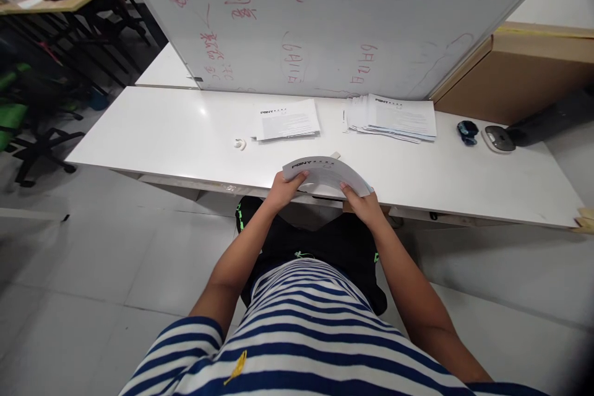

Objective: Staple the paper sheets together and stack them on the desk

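Observation:
Between my two hands, a printed paper sheet with dark lettering along its top bows upward in the middle, just over the desk's front edge. My left hand pinches its left end, thumb on top. On the right end my right hand grips in the same way; the fingers beneath are hidden. Whether it is one sheet or a few together, I cannot tell. Farther back lie a small stack of similar printed sheets and, to its right, a thicker, fanned stack of sheets.
The white desk runs across the view, with a whiteboard behind it. A small white curved object lies at left. At right are a dark watch-like object, a grey rounded device and a cardboard box.

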Tool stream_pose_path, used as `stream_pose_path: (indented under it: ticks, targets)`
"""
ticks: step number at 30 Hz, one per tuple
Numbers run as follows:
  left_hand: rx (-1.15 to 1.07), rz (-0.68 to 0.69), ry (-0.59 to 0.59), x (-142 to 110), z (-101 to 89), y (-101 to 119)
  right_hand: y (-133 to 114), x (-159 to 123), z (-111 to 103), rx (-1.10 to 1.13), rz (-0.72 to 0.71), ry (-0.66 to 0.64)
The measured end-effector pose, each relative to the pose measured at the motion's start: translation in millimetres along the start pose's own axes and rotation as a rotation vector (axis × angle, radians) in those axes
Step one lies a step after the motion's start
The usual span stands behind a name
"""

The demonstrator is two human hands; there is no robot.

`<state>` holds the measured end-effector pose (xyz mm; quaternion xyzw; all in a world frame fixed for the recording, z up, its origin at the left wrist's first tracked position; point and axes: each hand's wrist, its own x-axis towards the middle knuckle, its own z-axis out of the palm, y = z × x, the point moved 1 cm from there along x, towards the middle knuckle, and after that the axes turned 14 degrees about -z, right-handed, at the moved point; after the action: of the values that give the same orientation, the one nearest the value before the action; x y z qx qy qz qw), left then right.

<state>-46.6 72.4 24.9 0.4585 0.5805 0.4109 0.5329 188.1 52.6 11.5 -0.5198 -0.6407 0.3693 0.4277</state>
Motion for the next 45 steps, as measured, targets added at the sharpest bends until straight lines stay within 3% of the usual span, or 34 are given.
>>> stream_pose_path:
  ticks: [3,8,12,16,18,20,23,25,27,32,37,40,45]
  targets:
    - [0.004,0.031,-0.007,-1,0.4,2,2,-3,0,-0.009,0.012,0.01]
    - [-0.011,-0.032,-0.007,-2,4.9,2,3,-5,4,0.015,0.001,0.019]
    - [0.053,-0.033,-0.052,-7,10.8,8,1,-12,0,-0.036,-0.01,0.111]
    - [0.066,0.009,-0.2,-11,15.9,19,12,-30,-24,-0.077,0.151,0.255]
    - [0.075,0.063,-0.201,-7,17.9,25,23,-42,-40,-0.059,0.261,0.317]
    - [0.193,0.087,-0.097,4,20.8,29,34,-52,-56,0.012,0.308,0.374]
    - [0.584,0.086,0.104,25,29.5,31,46,-62,-73,0.169,0.334,0.472]
    - [0.83,0.098,0.121,38,37.8,30,49,-66,-81,0.267,0.389,0.536]
    - [0.963,0.115,0.053,47,44.8,28,51,-69,-85,0.353,0.445,0.567]
    - [1.057,0.179,-0.076,54,45.6,24,58,-74,-90,0.4,0.56,0.505]
    - [1.029,0.245,-0.207,57,39.1,24,65,-76,-86,0.398,0.599,0.329]
    - [0.982,0.223,-0.243,60,37.7,24,64,-74,-80,0.431,0.587,0.249]
    - [0.954,0.158,-0.289,59,36.2,33,58,-69,-78,0.464,0.6,0.238]
